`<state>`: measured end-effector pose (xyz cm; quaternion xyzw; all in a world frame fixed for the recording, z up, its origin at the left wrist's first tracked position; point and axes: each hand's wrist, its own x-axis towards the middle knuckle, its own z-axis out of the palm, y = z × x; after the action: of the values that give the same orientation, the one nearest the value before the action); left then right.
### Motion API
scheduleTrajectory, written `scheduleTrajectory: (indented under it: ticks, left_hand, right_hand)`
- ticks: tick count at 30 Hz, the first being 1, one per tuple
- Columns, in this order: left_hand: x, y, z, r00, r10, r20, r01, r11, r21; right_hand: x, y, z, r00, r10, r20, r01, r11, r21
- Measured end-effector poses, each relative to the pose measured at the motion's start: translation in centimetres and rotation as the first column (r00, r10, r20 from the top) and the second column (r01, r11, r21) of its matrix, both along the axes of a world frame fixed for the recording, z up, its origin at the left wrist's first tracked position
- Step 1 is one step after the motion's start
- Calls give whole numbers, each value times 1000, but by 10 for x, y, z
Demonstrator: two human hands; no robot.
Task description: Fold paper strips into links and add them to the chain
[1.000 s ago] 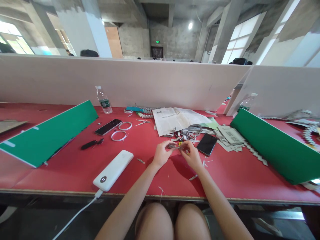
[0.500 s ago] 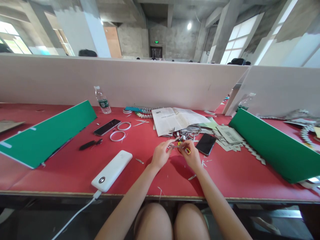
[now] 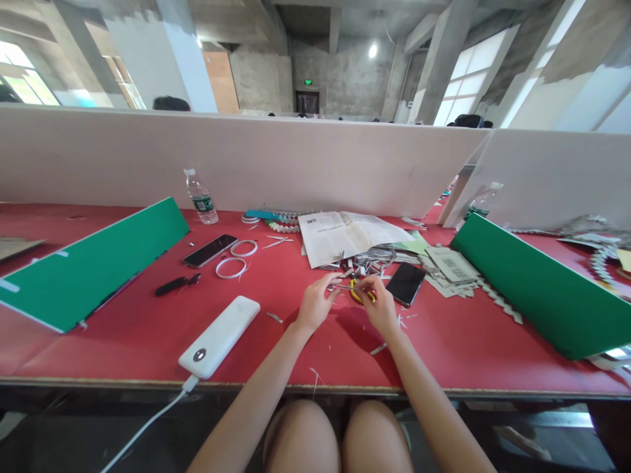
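Near the middle of the red table (image 3: 197, 348), my left hand (image 3: 316, 303) pinches one end of a thin folded paper strip (image 3: 341, 287). The fingers of my right hand (image 3: 378, 303) are closed on the strip's other end. Yellow-handled pliers or scissors (image 3: 354, 292) lie just behind and between my hands, partly hidden by my right fingers. Beyond them is a heap of folded paper pieces (image 3: 377, 258), partly under an open newspaper sheet (image 3: 340, 238). A black phone (image 3: 406, 284) lies right of my right hand.
Left are a white power bank (image 3: 220, 336) with a cable, a black-handled tool (image 3: 172, 285), two tape rolls (image 3: 231, 267) and another phone (image 3: 210, 251). Green boards (image 3: 98, 263) stand at both sides. A bottle (image 3: 202, 199) stands behind, and stacked paper pieces (image 3: 451, 266) lie right.
My fingers have shifted slightly around the strip, and more of the yellow handles shows between my hands. The rest of the table looks the same.
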<state>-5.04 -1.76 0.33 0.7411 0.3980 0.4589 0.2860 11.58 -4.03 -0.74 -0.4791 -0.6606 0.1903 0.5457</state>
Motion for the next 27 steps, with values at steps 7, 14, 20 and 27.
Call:
scheduleTrajectory:
  ticks: [7,14,20,27]
  left_hand:
    - [-1,1,-1,1000,8,16,-8,1000,2]
    - [0,0,1,1000,14,28,-14,1000,-3]
    - [-1,-4,7,999,47,19,-46,998,-32]
    - [-1,-2,9,999,-28,46,29,1000,-12]
  right_hand:
    - [2,0,2,999,-46,-10,46,999,-10]
    - [3,1,2,997,-70,-15,70,998,4]
    - [3,2,1,998,-46,-35,45,999,-11]
    - [3,2,0,998,-7,-58,6,1000,-10]
